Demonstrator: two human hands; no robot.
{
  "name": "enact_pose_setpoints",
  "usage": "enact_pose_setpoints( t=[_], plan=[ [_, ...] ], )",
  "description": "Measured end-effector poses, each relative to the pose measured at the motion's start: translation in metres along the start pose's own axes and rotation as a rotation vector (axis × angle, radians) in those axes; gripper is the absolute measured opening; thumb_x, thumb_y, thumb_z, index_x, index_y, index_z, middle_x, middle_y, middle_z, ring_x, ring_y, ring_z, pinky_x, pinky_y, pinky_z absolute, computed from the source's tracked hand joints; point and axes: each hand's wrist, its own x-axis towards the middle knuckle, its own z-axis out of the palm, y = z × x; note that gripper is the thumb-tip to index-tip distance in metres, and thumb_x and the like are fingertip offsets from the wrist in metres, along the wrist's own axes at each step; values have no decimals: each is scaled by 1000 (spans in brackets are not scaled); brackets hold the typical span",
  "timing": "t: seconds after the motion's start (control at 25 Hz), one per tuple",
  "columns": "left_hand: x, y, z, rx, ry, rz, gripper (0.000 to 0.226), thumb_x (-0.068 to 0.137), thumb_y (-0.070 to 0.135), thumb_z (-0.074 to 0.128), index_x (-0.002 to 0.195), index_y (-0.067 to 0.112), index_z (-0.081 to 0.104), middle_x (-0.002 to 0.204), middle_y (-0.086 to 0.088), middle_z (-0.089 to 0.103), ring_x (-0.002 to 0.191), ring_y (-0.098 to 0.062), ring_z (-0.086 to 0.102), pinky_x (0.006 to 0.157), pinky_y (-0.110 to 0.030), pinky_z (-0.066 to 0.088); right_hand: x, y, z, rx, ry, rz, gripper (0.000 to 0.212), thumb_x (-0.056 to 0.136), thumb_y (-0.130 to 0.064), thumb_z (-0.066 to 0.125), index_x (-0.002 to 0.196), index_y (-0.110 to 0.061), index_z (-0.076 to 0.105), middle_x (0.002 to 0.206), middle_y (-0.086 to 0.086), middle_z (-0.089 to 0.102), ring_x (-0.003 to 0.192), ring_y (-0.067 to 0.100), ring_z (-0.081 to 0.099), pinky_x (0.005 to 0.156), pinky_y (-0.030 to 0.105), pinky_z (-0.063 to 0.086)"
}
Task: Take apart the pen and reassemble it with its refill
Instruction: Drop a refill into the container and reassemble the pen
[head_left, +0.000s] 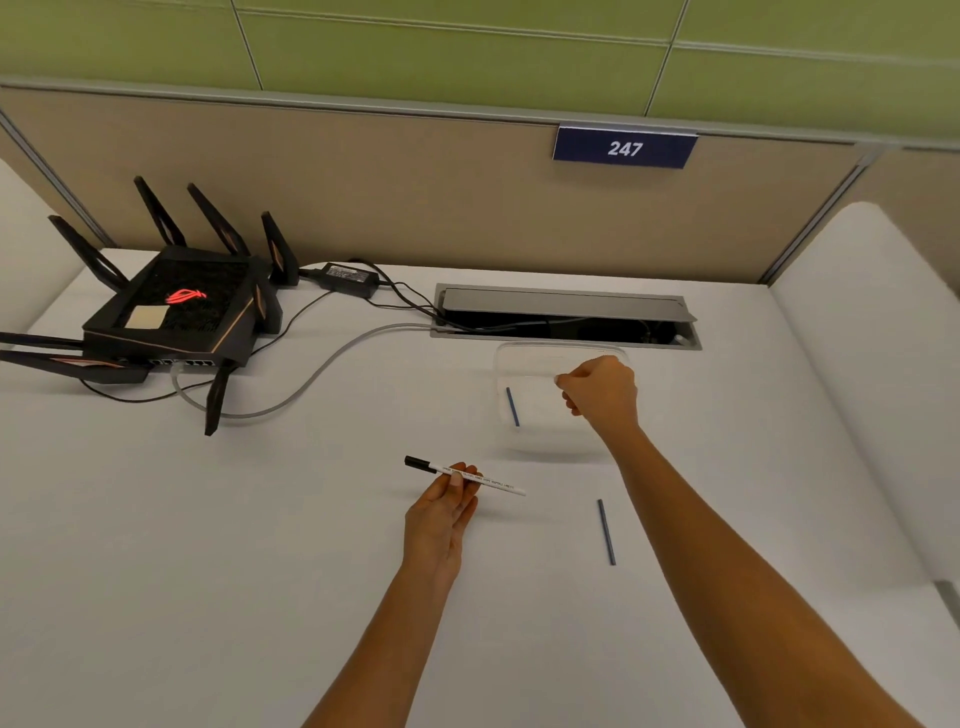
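Pen (470, 476): white barrel with a line of small print, black cap at its left end. It lies almost level above the white desk (260, 545), cap pointing left and slightly away from me. My left hand (441, 512) grasps it near the capped end, thumb and fingertips pinched on the barrel, palm turned up; the bare end sticks out to the right past my fingers.

My right hand (602, 395) is further out, over a clear plastic container (524, 358) that sits on the desk just in front of the cable hatch (566, 317). The fingers are curled in with thumb and forefinger pressed together; I cannot tell whether anything small sits between them.

Two thin blue refills: one refill (513, 407) lies inside the container, left of my right hand. The other refill (606, 531) lies loose on the desk, to the right of the pen and well apart from it, under my right forearm's line.

Far left: a black router (176, 312) with upright antennas and a red glowing logo, cables running to the hatch. A blue tag reading 247 (625, 148) hangs on the partition.
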Motion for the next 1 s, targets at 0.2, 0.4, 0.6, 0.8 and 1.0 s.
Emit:
enact_pose_setpoints(
  t=[0.2,0.4,0.6,0.8,1.0],
  plan=[
    [-12,-9,4,-2,-2,-10,16,93,11,58,103,9,70,90,0,77,96,-15,70,83,-29,51,-45,51,-22,84,39,19,11,80,-21,72,76,-10,71,72,4,71,68,25,70,71,36,59],
    [-24,-17,5,-9,-10,-24,15,93,12,58,102,10,69,95,-3,76,98,-17,69,84,-31,51,-82,116,-9,-103,-51,156,8,79,-17,69,74,-11,67,77,7,72,56,13,59,52,22,46],
    [-32,-20,7,-3,-27,-19,14,93,13,58,101,11,69,93,-1,77,97,-15,69,85,-31,50,-105,138,2,-179,-98,182,13,80,-22,70,76,-12,64,62,0,62,50,10,54,47,21,37],
    [-39,-22,7,-10,-20,-9,15,93,14,59,104,11,69,91,0,77,96,-15,69,82,-29,51,-114,141,2,-261,-115,139,20,78,-22,69,77,-4,62,72,8,65,69,25,63,61,32,47],
    [-44,-26,11,-11,-24,-7,15,93,14,60,104,10,69,91,-1,76,97,-16,69,86,-31,50,-121,147,2,-311,-150,110,15,80,-15,64,87,-2,64,84,12,68,79,29,66,71,39,56]
  ],
)
